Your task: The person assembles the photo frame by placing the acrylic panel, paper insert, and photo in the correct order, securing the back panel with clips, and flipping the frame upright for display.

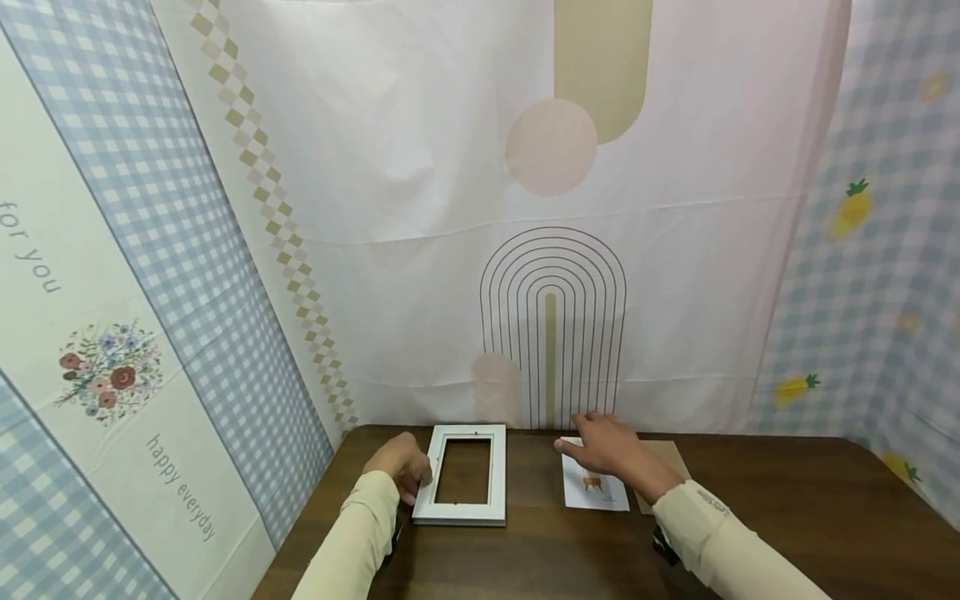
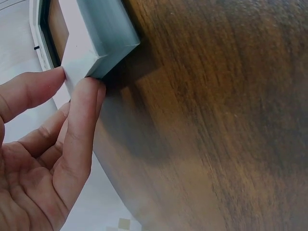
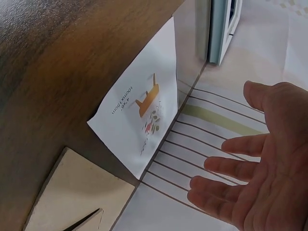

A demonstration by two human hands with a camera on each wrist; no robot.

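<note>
Head view shows a white picture frame (image 1: pixel 460 515) on the desk (image 1: pixel 540 558), left of the middle, with its opening facing upward. The left hand (image 1: pixel 400 465) grips it at its left side; in the left wrist view the thumb (image 2: pixel 45 84) is against the flat face and the index finger (image 2: pixel 82 125) at the outer edge, close to a corner. The right hand (image 1: pixel 609 446) holds nothing: its fingers are spread, and the right wrist view shows them apart from the printed paper insert (image 1: pixel 585 498), which lies to the right of the frame. A backing board (image 1: pixel 671 454) is just beside this paper, partly hidden by the right forearm.

For good handling, I think the left hand should keep its pinch light and on the side bar, so the frame does not turn on the desk. The small dark tabs (image 1: pixel 476 432) along the inner edge look easy to catch a finger on, so they need care. The paper seems thin, and one corner bends up a little; it would be better taken by its edges, with no crease. Whether the frame rests fully flat, I cannot tell.
</note>
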